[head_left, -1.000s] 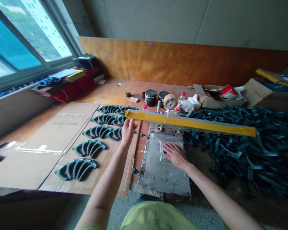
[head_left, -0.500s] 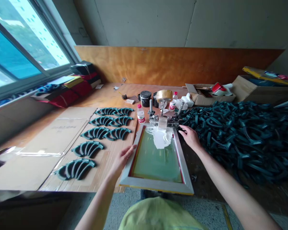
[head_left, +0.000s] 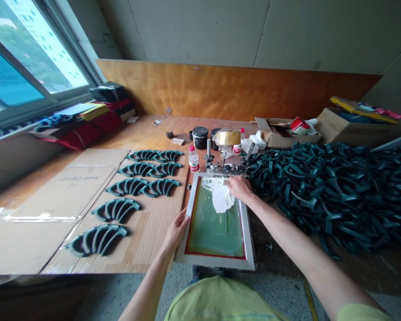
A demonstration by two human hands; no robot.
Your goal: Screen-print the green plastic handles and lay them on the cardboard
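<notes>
A screen-printing frame [head_left: 217, 261] with a green mesh lies flat in front of me, hinged at its far end. White ink [head_left: 220, 200] is pooled on the far part of the mesh. My left hand [head_left: 177, 228] grips the frame's left rail, thumb on top. My right hand [head_left: 240, 187] sits at the far end of the mesh, fingers curled on a pale squeegee [head_left: 223, 182] beside the ink. Left of the frame, dark teal curved plastic parts [head_left: 116, 208] lie in fanned groups on cardboard [head_left: 70, 191].
A big heap of the same teal parts [head_left: 337, 187] fills the bench to the right. Behind the frame stand a small bottle [head_left: 194, 160], black ink tubs [head_left: 199, 136] and a tape roll [head_left: 226, 136]. Open cardboard boxes [head_left: 277, 136] sit at the back right, stacked books under the window.
The raised frame has come down flat over the metal plate. My left hand followed its left rail down. My right hand left the plate and moved to the far end of the mesh.
</notes>
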